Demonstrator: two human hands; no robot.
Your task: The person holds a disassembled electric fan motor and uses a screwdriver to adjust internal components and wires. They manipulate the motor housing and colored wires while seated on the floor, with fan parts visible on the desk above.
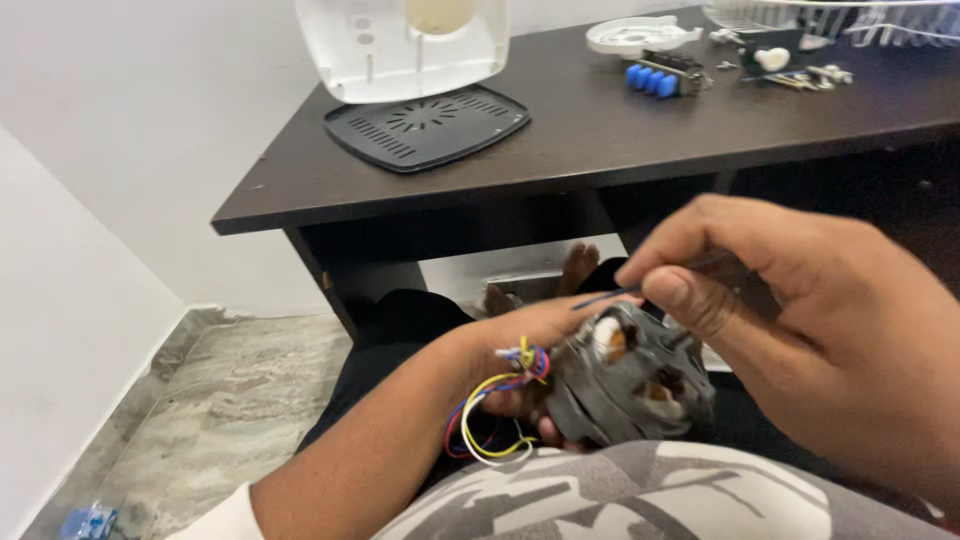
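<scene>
My left hand (pixel 530 345) cradles a grey ribbed motor (pixel 625 385) on my lap, grip closed around it, coloured wires (pixel 490 410) looping out at 9 o'clock. My right hand (pixel 800 320) pinches a thin tool (pixel 610 296) onto its top. At 12 o'clock, the dark worktop (pixel 600 140) carries a vented black plate (pixel 427 125).

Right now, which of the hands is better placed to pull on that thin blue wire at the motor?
The right hand, probably. Its thumb and fingers already pinch the blue wire just above the motor. The left hand is busy cradling the motor from below, beside the bundle of coloured wires.
</scene>
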